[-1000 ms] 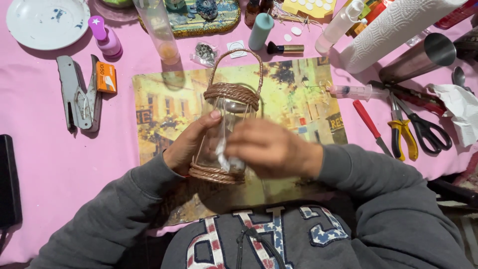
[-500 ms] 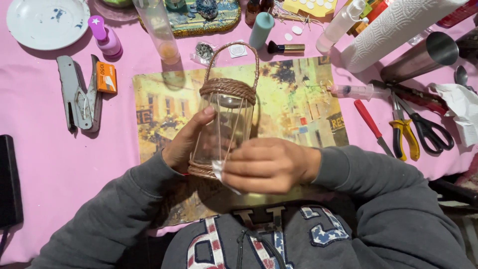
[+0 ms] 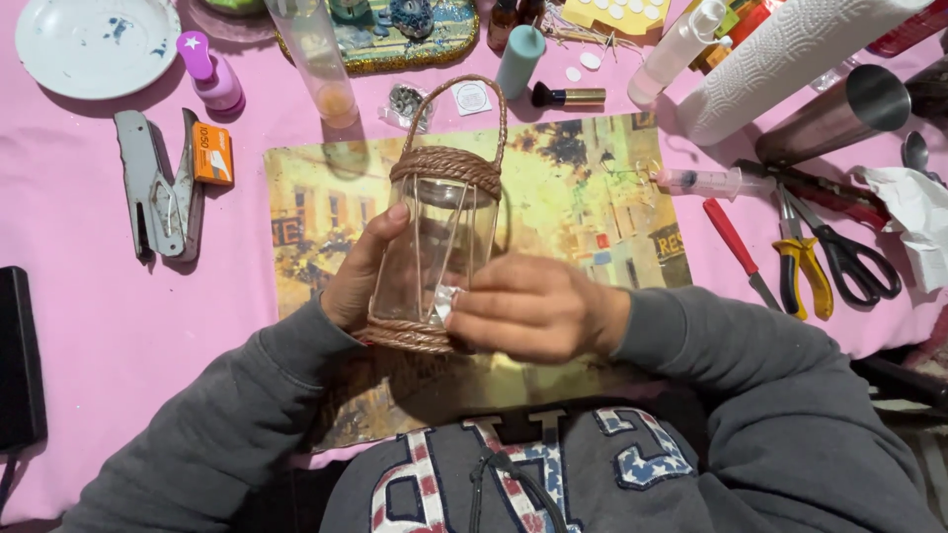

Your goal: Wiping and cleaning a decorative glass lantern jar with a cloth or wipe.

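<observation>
The left hand [image 3: 360, 276] grips a clear glass jar [image 3: 434, 257], fingers closed around its left wall, thumb tip high on the glass just below the rope collar. The right hand [image 3: 533, 311] closes its fingers on the lower right of the jar, pinching a small pale scrap [image 3: 444, 301] against the glass. The jar is held tilted above a printed street-scene picture [image 3: 592, 197] on the tabletop [image 3: 79, 326], which is covered in pink cloth. Brown rope is wound around the jar's neck and base, and a rope handle [image 3: 499, 109] arches beyond the fingertips.

Left of the left-hand fingers, well apart, lie a grey stapler [image 3: 158, 192] and an orange box [image 3: 212, 153]. Right of the right-hand fingers lie a red-handled screwdriver [image 3: 736, 242], yellow-handled pliers [image 3: 795, 271] and black scissors [image 3: 844, 252].
</observation>
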